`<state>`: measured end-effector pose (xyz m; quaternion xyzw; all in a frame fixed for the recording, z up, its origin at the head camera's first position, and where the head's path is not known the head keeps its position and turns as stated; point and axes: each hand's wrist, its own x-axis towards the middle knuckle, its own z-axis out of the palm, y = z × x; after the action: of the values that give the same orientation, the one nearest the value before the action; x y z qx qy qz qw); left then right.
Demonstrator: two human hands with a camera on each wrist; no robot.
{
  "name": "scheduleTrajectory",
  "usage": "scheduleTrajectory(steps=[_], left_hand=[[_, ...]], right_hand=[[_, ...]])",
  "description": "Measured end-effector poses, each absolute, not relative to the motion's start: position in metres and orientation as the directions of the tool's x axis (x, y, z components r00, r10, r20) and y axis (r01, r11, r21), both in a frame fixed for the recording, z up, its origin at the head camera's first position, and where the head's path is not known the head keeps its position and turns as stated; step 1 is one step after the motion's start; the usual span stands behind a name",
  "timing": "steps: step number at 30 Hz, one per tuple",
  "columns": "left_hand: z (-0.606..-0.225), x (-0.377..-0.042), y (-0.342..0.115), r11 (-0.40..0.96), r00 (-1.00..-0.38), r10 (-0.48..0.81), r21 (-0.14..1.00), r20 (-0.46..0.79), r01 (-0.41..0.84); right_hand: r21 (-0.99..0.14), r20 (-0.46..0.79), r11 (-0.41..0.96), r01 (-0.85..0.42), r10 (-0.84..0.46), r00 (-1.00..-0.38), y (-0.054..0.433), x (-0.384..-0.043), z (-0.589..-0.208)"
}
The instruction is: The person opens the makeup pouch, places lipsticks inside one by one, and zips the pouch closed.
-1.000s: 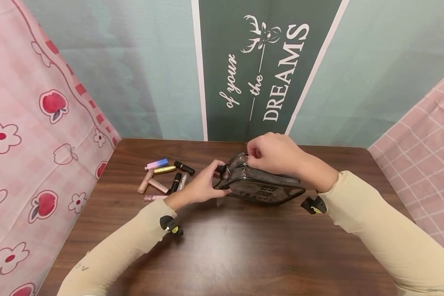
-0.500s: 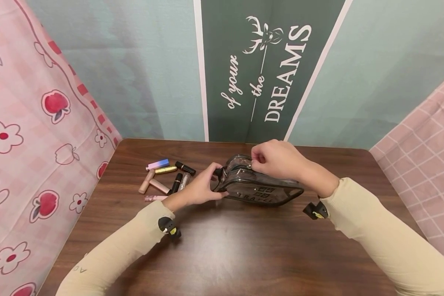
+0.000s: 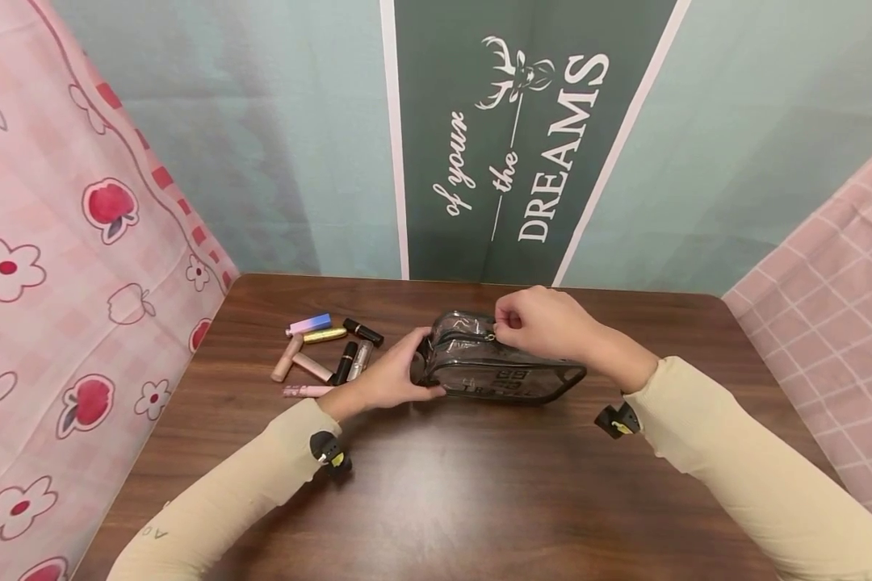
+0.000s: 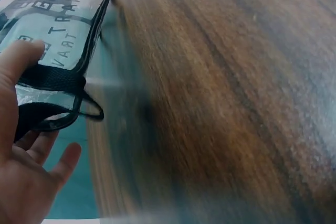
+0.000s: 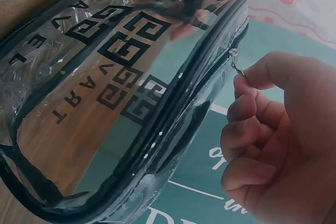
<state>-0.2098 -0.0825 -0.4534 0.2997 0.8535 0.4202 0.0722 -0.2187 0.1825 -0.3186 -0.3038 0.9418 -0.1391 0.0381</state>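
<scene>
A clear toiletry bag (image 3: pixel 505 381) with black trim and "TRAVEL" lettering stands on the table, its zipper along the top. My left hand (image 3: pixel 396 375) grips its left end, thumb on the lettered front side. In the left wrist view, the thumb lies over the bag (image 4: pixel 65 30) beside a black strap (image 4: pixel 52 78). My right hand (image 3: pixel 545 323) is above the bag's top. Seen from the right wrist, that hand (image 5: pixel 278 140) pinches the small metal zipper pull (image 5: pixel 234 59) between thumb and forefinger, other fingers curled. No items show inside the clear bag.
Left of the bag, several lipstick-like tubes lie loose on the brown wooden table (image 3: pixel 436 500): a pink-blue one (image 3: pixel 309 324), a gold one (image 3: pixel 324 335), a black one (image 3: pixel 363 331) and others. Fabric (image 3: pixel 320 145) hangs behind the table and at both sides.
The bag has come down and slightly left with my left hand on its end. My right hand has lowered a little, and the zipper pull sits farther right along the bag's top.
</scene>
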Motion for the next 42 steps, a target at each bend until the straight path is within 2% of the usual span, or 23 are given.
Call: scheduleTrajectory(steps=[9,24,36,42], left_hand=[[-0.453,-0.209,-0.083,0.502,-0.836,0.538,0.756,0.108,0.421],[-0.433,-0.210,-0.066,0.313,-0.792,0.561,0.823,0.243,0.475],[-0.431,-0.211,-0.053,0.281,-0.768,0.565,0.805,0.301,0.523],[-0.432,-0.211,-0.054,0.287,-0.775,0.561,0.810,0.290,0.511]], right_hand=[[-0.358,0.005,0.763,-0.538,-0.574,-0.819,0.179,-0.220,-0.327],[-0.393,0.003,0.745,-0.539,-0.585,-0.811,0.173,-0.218,-0.332],[-0.400,0.005,0.739,-0.543,-0.590,-0.807,0.171,-0.215,-0.336],[-0.393,0.007,0.743,-0.542,-0.587,-0.810,0.173,-0.216,-0.336]])
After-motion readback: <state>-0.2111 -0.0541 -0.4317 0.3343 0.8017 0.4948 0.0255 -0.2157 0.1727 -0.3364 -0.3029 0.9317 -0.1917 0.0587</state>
